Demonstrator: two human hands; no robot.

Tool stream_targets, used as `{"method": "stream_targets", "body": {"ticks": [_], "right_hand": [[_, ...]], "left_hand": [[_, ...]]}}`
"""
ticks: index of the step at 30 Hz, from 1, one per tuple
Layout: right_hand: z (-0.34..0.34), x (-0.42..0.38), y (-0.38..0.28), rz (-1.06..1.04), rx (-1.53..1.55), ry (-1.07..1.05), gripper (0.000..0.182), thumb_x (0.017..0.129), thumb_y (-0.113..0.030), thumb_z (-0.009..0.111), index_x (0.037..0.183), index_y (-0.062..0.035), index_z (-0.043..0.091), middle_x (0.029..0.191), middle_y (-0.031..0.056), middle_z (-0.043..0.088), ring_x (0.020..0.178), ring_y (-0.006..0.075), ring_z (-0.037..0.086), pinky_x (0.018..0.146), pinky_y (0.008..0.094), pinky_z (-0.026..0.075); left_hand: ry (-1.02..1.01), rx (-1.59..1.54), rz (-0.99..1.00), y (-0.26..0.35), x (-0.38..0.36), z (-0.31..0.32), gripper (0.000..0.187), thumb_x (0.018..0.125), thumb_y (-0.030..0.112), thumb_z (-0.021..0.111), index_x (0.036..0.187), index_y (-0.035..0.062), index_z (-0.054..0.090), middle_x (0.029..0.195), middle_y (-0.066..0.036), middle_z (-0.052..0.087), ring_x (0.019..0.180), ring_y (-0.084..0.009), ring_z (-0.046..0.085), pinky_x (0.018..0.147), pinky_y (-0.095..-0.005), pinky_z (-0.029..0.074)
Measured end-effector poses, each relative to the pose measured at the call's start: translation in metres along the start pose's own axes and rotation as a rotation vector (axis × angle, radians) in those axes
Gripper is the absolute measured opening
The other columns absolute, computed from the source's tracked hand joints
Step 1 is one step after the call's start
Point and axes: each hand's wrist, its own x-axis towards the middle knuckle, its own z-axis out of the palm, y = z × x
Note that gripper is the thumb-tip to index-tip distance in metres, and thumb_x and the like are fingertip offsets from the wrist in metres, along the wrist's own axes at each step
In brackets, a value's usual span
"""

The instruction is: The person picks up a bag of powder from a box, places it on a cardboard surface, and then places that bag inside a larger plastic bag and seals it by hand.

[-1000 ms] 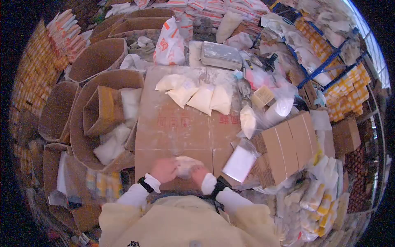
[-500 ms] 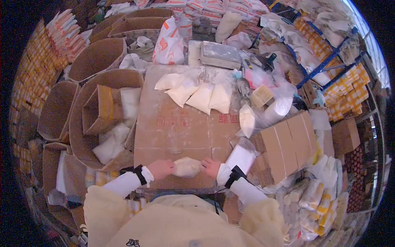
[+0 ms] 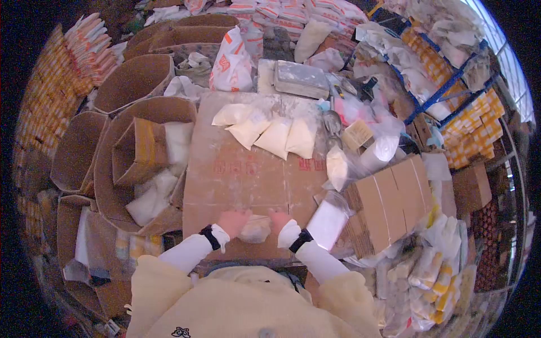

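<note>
Fingers of our left hand [image 3: 234, 221] and right hand [image 3: 278, 219] curl onto small powder bag [image 3: 256, 228], clamped from both sides, bag sitting on near edge of big cardboard sheet [image 3: 242, 169]. Round cardboard bin [image 3: 112, 163] just left of sheet. Row of filled bags [image 3: 270, 132] lies at far end. Flat white pouch [image 3: 328, 222] near our right wrist.
</note>
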Motion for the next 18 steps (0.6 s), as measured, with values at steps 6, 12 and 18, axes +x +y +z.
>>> {"method": "stream_targets", "body": {"ticks": [6, 12, 18], "right_hand": [[-0.022, -0.002, -0.004, -0.032, -0.108, -0.134, 0.028, 0.074, -0.009, 0.050, 0.100, -0.0034, 0.047, 0.086, 0.0229, 0.054, 0.076, 0.0387, 0.056, 0.066, 0.0430, 0.046], [-0.011, 0.005, 0.001, -0.095, -0.056, -0.042, 0.020, 0.072, -0.016, 0.052, 0.087, -0.0039, 0.057, 0.076, 0.0192, 0.059, 0.071, 0.0356, 0.058, 0.062, 0.0422, 0.047], [-0.029, 0.005, -0.005, 0.218, -0.065, -0.147, 0.020, 0.069, -0.021, 0.058, 0.076, -0.0034, 0.062, 0.077, 0.0189, 0.060, 0.073, 0.0335, 0.059, 0.064, 0.0406, 0.048]], "left_hand": [[0.034, -0.138, -0.040, -0.040, 0.000, 0.038, 0.013, 0.075, 0.010, 0.047, 0.082, 0.0023, 0.054, 0.075, -0.017, 0.058, 0.070, -0.0324, 0.059, 0.059, -0.0418, 0.048], [-0.034, -0.116, -0.122, -0.015, -0.006, -0.012, 0.015, 0.076, 0.012, 0.047, 0.084, 0.0015, 0.054, 0.075, -0.019, 0.058, 0.072, -0.0332, 0.058, 0.063, -0.0416, 0.047], [0.086, -0.495, -0.464, -0.037, -0.011, 0.021, 0.026, 0.070, 0.021, 0.059, 0.088, 0.0024, 0.056, 0.080, -0.019, 0.059, 0.077, -0.0320, 0.057, 0.072, -0.0419, 0.044]]}}
